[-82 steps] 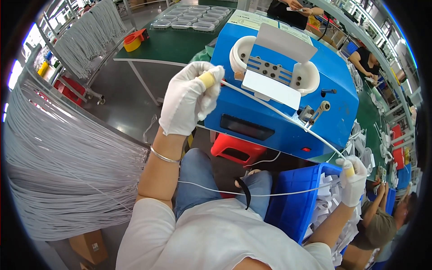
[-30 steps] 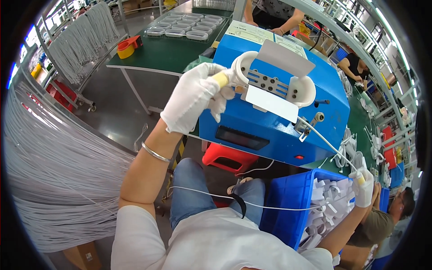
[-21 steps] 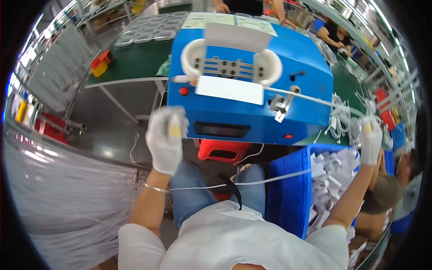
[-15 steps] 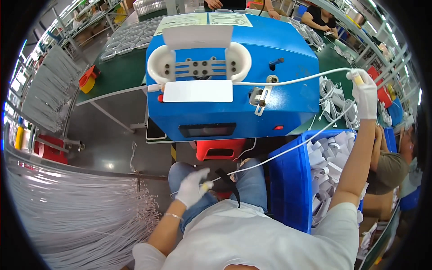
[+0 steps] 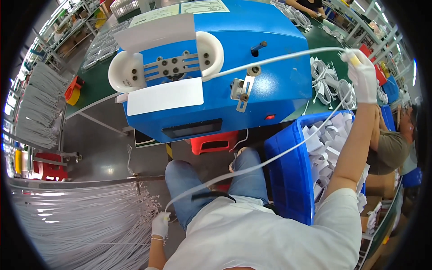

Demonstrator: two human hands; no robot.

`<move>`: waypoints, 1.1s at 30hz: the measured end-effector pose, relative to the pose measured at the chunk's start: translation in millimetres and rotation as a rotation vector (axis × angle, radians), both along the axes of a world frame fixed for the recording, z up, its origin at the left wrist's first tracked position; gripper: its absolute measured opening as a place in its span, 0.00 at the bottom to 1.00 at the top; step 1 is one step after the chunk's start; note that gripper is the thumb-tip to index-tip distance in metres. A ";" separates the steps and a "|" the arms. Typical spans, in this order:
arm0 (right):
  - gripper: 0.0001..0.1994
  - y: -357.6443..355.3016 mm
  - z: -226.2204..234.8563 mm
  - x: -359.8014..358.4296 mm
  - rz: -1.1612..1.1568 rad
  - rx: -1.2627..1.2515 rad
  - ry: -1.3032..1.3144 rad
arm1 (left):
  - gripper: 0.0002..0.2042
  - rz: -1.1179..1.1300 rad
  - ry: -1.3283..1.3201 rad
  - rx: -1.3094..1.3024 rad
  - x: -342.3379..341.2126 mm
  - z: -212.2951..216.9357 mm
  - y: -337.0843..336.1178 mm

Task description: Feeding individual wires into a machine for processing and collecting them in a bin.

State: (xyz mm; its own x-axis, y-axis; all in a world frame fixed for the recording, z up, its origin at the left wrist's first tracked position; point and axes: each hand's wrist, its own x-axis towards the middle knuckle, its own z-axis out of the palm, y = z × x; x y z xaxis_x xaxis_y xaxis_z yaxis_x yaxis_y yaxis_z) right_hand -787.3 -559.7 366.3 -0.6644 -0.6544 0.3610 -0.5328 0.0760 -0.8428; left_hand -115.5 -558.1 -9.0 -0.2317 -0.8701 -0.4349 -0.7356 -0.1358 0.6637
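Note:
A long white cable (image 5: 270, 157) hangs in a slack curve between my two hands. My right hand (image 5: 362, 78), in a white glove, is raised at the far right and closed round it. From there the cable runs left to the winding fixture (image 5: 173, 66) on a blue machine (image 5: 265, 103). Two rounded white end pieces with slotted metal plates between them make up this fixture, and a white paper strip (image 5: 164, 97) lies across its front. Low at my left side, my gloved left hand (image 5: 159, 226) is closed on the cable's other part.
At my right stands a blue bin (image 5: 290, 180) heaped with white paper strips. Coiled white cables (image 5: 325, 81) lie on the green table behind it. A rack of loose white cables (image 5: 81, 220) is close to my left hand. Other people sit at the right and far right.
My left hand has moved down and back from my knees to beside my left hip, drawing the cable with it. My right hand stays raised on the cable. The view has shifted and tilted.

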 end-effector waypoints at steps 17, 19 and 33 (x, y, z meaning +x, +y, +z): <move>0.08 -23.7 -6.8 1.9 -0.136 0.059 0.349 | 0.12 -0.730 0.457 -0.094 -187.4 209.9 -76.1; 0.09 -12.9 -8.6 6.2 -0.086 0.010 0.311 | 0.11 -0.681 0.597 0.174 -197.8 195.1 -63.1; 0.09 -10.4 -29.9 -4.8 -0.018 0.006 0.564 | 0.12 -0.483 0.572 0.141 -229.4 171.6 -56.3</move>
State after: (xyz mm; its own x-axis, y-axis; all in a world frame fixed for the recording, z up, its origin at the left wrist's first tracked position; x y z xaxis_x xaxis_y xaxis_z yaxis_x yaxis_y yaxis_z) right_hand -792.1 -570.0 336.3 -0.3804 -0.6477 0.6601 -0.8995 0.0932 -0.4269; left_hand -344.8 -614.4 162.6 -0.7954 -0.5597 -0.2324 -0.2817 0.0020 0.9595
